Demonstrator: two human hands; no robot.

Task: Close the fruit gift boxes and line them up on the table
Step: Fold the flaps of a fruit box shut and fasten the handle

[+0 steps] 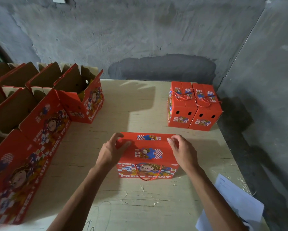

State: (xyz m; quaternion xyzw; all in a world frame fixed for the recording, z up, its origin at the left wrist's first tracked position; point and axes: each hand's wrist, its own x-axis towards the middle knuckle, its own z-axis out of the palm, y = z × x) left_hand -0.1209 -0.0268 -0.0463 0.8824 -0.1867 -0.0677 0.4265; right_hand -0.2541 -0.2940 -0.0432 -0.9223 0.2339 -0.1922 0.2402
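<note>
both hands are curling onto the top flaps of the red fruit gift box (146, 157) at the desk (140, 205) centre, left hand (112, 150) gripping the left corner, right hand (181, 150) pinching the right edge.

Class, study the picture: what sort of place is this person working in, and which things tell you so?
Probably a bare packing room: rough grey plastered walls, a plain wooden table, and many identical red fruit gift boxes, open ones on the left and closed ones at the back.
</note>
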